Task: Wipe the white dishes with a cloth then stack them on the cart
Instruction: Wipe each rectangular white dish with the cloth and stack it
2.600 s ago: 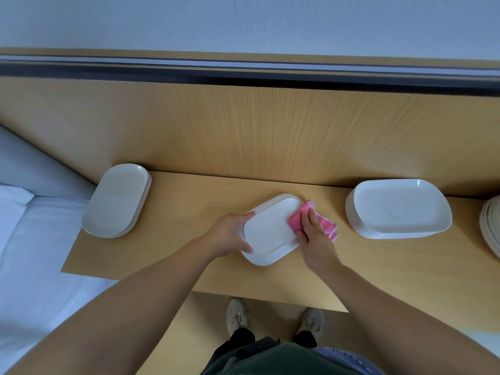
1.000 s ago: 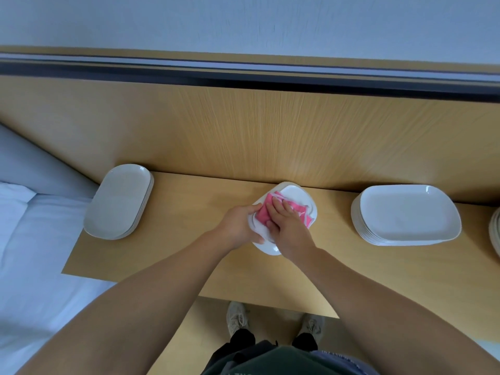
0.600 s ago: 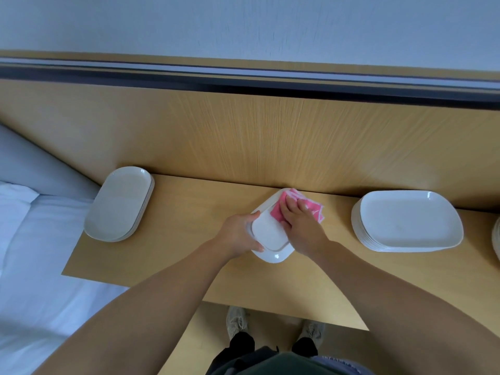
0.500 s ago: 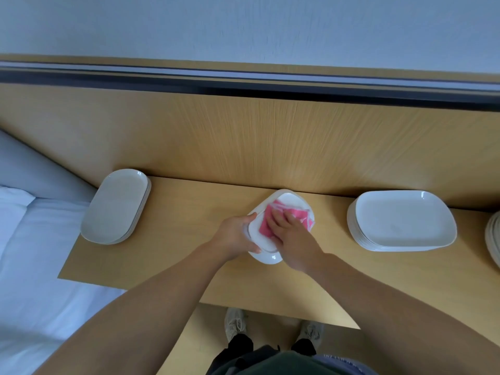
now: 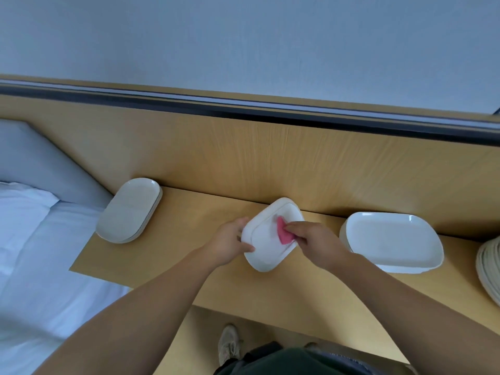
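**Wipe on this dish looks about done**

Head cam, the only view I get. The dish (image 5: 266, 247) sits mid-frame over the wooden counter (image 5: 167, 255). I can't tell if its near corner touches the wood.

My left hand (image 5: 230, 243) grips the dish at its 9 o'clock edge, thumb on top and fingers curled underneath. My right hand (image 5: 316, 240) is at the 3 o'clock edge, pinching the pink cloth (image 5: 284, 235).

What's changed: half a second ago the cloth was spread across most of the dish's face under flat fingers. Now it's bunched into a small wedge at the right rim, and most of the white surface is uncovered. The dish has also turned so its long axis runs from about 1 to 7 o'clock. I read that as the last pass ending, or the cloth coming off the edge.

From the dish, the oval stack (image 5: 128, 209) is at 9 o'clock and well apart. The rectangular stack (image 5: 392, 242) is at 3 o'clock, near my right wrist. A third pile (image 5: 489, 269) is cut off by the frame edge beyond that.

So the dish is probably ready to be stacked. It looks like a match for the oval stack, so I'd guess it goes there. I don't see anything I'd call a cart, though, so that's only a guess.
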`<state>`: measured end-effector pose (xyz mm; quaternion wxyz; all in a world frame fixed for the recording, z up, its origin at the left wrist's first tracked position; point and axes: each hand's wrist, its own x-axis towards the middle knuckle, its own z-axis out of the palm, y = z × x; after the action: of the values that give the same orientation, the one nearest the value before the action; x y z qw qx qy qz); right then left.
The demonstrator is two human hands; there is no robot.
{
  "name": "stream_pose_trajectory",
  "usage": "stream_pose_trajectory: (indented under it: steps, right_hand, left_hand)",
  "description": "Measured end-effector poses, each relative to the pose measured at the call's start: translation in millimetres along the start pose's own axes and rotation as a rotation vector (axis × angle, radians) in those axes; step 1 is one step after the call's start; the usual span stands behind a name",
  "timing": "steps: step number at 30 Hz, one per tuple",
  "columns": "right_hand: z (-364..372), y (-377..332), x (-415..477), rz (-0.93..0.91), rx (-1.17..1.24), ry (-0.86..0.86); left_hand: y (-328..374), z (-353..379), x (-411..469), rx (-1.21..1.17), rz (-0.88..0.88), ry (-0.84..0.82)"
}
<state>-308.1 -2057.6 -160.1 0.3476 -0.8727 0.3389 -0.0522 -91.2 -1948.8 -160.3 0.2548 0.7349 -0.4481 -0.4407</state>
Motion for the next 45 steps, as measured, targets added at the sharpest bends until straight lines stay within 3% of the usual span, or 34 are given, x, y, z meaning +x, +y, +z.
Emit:
stream_pose_trajectory:
  steps: [8,15,20,24,35,45]
  right_hand:
    - [-27.0,-22.3,-2.7,-0.293,0.011,0.084]
    - [-29.7,-59.0,19.7,-0.396,0.043,0.083]
    - [-12.6,-82.3,38.5,-0.476,0.007,0.087]
    - [2.8,-104.6,55.4,-0.501,-0.005,0.065]
    - [40.5,-145.7,93.7,-0.51,-0.087,0.074]
    - [69.2,-163.7,112.2,-0.466,-0.105,0.075]
  left_hand:
    - [19.2,-11.4,-34.9,0.123,0.025,0.203]
    - [6.2,-48.6,-69.5,0.469,0.018,0.463]
    - [-24.2,-79.3,-89.7,0.564,0.071,0.681]
    - [-51.4,-107.2,-103.4,0.612,0.06,0.763]
    - [-131.7,-160.3,-98.2,0.67,-0.055,0.708]
    - [-181.4,-185.4,-74.8,0.727,-0.155,0.472]
